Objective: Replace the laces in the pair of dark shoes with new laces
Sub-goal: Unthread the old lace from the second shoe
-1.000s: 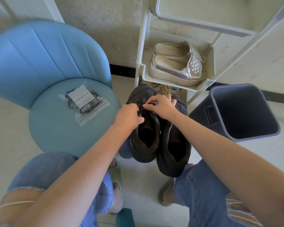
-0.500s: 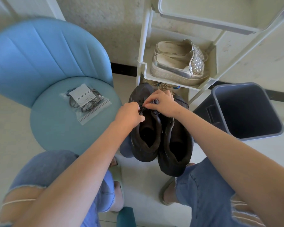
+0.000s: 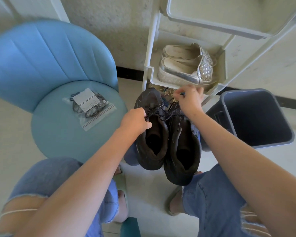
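A: Head view, quick. Where's the pair of dark brown soft-collared shoes (image 3: 183,151)?

B: Side by side between the knees, with the toes under the white plastic shelf rack (image 3: 149,48), just beside the round blue padded chair (image 3: 58,137). The new laces sit in a clear zip bag (image 3: 90,106) on the chair seat, unopened as far as I can see.

A: Handling?

B: My read is that the old dark speckled cord lace (image 3: 161,111) is light and limp and may snag at the eyelets. I'd take it by the stiff tip or close to an eyelet. I'd steady each shoe by its padded collar, since the uppers look soft.

A: Hands?

B: I've got the left hand (image 3: 135,122) low at the collar of the shoe on the left, knuckles up, its grip pinching the lace there. The right hand (image 3: 189,100) is raised out past the toes with the wrist bent, its grip pinching the lace tip between thumb and forefinger. The cord zigzags loosely between the two hands. Both forearms reach forward and converge on the shoes.
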Demonstrator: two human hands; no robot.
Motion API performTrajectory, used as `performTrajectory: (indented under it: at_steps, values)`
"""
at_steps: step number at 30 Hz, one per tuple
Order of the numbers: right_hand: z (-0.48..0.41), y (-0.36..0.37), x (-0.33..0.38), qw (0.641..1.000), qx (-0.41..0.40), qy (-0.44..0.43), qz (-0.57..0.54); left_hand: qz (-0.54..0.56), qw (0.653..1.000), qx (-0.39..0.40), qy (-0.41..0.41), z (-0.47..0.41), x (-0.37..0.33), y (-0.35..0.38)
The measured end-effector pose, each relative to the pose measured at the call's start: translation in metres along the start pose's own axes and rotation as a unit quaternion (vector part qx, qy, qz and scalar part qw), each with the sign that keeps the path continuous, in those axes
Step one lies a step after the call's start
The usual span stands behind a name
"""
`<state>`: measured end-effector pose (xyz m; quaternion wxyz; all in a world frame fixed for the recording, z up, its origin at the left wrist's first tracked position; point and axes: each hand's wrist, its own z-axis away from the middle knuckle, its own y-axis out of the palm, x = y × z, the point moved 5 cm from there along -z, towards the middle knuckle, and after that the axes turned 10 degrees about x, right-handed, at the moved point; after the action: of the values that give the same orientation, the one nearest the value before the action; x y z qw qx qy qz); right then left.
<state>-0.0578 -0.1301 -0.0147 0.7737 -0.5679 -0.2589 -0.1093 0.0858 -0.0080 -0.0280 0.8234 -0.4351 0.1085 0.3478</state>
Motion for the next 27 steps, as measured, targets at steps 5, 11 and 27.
performTrajectory:
  at_steps: [5, 11, 27]
  values:
    - [0.015, 0.039, 0.033, 0.954, 0.215, -0.196, 0.07, -0.01, 1.0, -0.006, 0.007, 0.003, -0.002, -0.001]
    - [0.016, 0.042, 0.028, 0.947, 0.254, -0.175, 0.087, -0.012, 1.0, 0.001, 0.008, 0.001, -0.003, -0.001]
    - [0.015, 0.048, 0.031, 0.943, 0.203, -0.222, 0.14, 0.013, 1.0, -0.004, -0.006, 0.001, 0.001, 0.0]
